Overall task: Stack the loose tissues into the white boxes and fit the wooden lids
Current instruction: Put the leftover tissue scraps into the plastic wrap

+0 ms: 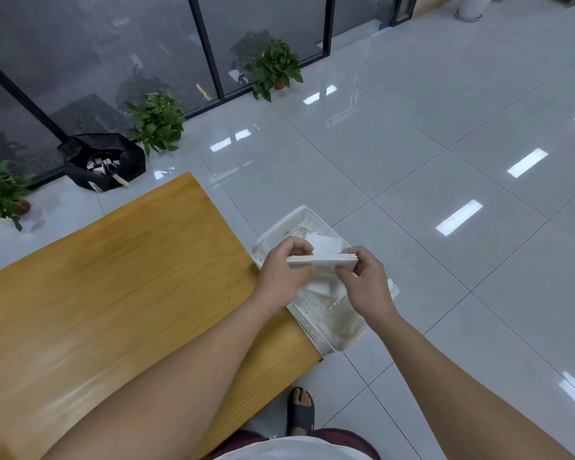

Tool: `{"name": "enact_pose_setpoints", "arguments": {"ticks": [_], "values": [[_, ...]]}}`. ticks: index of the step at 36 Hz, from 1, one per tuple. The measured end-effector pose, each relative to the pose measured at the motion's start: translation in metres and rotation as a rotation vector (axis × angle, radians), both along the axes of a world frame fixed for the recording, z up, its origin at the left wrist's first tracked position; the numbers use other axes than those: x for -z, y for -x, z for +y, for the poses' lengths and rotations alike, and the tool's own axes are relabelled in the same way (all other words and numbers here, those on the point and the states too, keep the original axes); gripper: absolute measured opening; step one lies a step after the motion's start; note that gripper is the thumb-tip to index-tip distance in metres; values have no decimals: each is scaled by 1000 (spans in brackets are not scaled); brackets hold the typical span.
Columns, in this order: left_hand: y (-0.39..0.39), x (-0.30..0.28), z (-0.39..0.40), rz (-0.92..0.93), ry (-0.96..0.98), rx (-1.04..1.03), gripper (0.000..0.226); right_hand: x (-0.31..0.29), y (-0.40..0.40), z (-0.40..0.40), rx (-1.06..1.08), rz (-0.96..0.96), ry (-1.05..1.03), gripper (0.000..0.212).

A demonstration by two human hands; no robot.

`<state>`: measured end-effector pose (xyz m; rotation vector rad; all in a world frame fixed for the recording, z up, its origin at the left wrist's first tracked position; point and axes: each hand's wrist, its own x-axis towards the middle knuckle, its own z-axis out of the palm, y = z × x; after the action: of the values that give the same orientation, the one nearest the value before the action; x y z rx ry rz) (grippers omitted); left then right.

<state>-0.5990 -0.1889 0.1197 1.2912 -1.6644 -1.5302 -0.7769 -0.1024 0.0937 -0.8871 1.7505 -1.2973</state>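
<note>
Left hand (281,272) and right hand (362,277) both pinch folded tissue wad (322,258) above white basket (273,234) — gathering step; next I square edges, no box visible.

Both bare forearms reach forward; left hand (281,272) and right hand (367,282) pinch, seemingly thumb against fingers.
</note>
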Motion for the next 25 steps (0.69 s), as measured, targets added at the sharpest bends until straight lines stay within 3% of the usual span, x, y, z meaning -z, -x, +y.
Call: {"name": "enact_pose_setpoints", "arguments": {"ticks": [4, 10, 20, 25], "values": [[2, 10, 5, -71, -85, 6, 71, 4, -5, 0, -18, -1, -34, 36], [7, 16, 4, -85, -77, 8, 96, 2, -6, 2, 34, -37, -46, 37], [3, 17, 1, -90, -81, -35, 60, 0, -1, 5, 6, 84, -69, 17], [-6, -1, -8, 16, -115, -87, 52, -24, -2, 1, 65, -13, -6, 18]]}}
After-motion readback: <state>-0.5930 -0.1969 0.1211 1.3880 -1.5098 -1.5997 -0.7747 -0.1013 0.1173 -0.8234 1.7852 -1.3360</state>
